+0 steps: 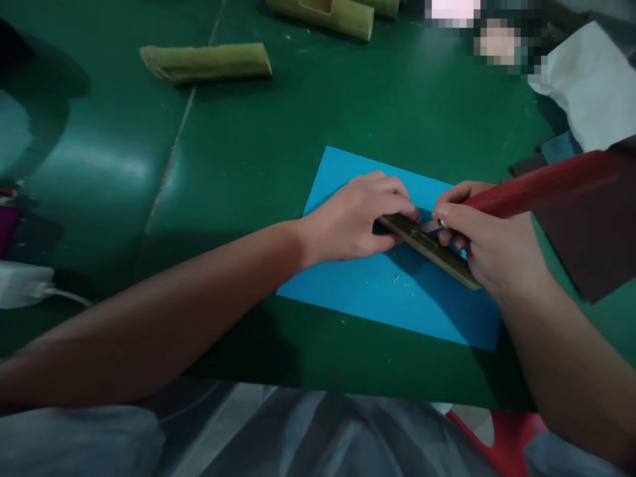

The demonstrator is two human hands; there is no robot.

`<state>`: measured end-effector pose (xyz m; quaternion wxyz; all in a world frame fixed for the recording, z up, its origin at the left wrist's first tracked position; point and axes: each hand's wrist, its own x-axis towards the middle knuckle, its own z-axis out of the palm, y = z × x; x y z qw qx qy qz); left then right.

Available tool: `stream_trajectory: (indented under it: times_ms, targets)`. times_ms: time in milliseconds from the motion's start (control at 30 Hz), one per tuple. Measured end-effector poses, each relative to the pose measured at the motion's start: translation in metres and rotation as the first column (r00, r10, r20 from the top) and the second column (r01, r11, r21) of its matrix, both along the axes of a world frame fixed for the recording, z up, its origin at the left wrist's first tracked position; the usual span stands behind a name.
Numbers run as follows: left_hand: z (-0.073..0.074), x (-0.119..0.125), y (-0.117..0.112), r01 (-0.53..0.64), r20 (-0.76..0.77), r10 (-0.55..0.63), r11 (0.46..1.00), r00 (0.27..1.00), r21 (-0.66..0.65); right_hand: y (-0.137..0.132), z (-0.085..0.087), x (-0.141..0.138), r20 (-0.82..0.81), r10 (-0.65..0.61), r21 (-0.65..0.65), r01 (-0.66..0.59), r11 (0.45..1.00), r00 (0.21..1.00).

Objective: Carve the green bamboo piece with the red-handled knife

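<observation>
The left hand (355,215) is clamped on the upper end of a narrow bamboo strip (430,246), pinning it flat on a blue sheet (377,291). The right hand (484,242) is closed around a red-handled tool (541,187), whose metal tip meets the strip's top face just beside the left fingertips. The 2 hands sit close together, each gripping its own item.

The strip lies at the 3 o'clock side of the sheet, running from 10 o'clock to 4 o'clock. The sheet rests on the green counter (248,146).

Progress, as judged: a dark recessed mark shows on the strip near the tool tip, and a few pale chips (397,279) lie on the sheet below it, so cutting appears to be under way. The lower part of the strip looks unworked, though dim light makes this uncertain.

Count:
- Bamboo strip in hand: 1.
- Tool: 1.
- Blue sheet: 1.
- Bamboo tube sections at 12 o'clock on the counter: 3, namely 1 lying alone (206,63) and 2 at the top edge (322,13), the farther one only partly in view.
- White wrapping (591,83) at 2 o'clock: 1.
</observation>
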<state>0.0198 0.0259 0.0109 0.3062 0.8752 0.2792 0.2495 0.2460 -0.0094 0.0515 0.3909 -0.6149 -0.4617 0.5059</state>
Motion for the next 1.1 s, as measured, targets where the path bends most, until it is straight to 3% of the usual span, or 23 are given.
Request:
stream_trajectory:
  times_ms: [133, 367, 833, 1100]
  targets:
    - [0.000, 0.000, 0.000, -0.001, -0.007, 0.001, 1.000, 1.000, 0.008, 0.002, -0.004, 0.009, 0.001, 0.101, -0.002, -0.101, 0.995, 0.995]
    - [0.001, -0.002, -0.001, -0.003, -0.015, 0.002, 1.000, 1.000, -0.006, 0.001, -0.003, 0.009, -0.018, 0.130, -0.019, -0.131, 0.991, 0.991]
    - [0.000, -0.002, 0.000, -0.009, 0.000, 0.009, 1.000, 1.000, -0.022, 0.000, 0.000, 0.000, -0.074, 0.020, -0.025, -0.022, 0.999, 0.997]
    - [-0.001, -0.003, 0.000, -0.009, 0.008, 0.009, 1.000, 1.000, -0.025, -0.001, -0.003, 0.000, 0.042, 0.004, 0.038, -0.006, 0.999, 0.999]
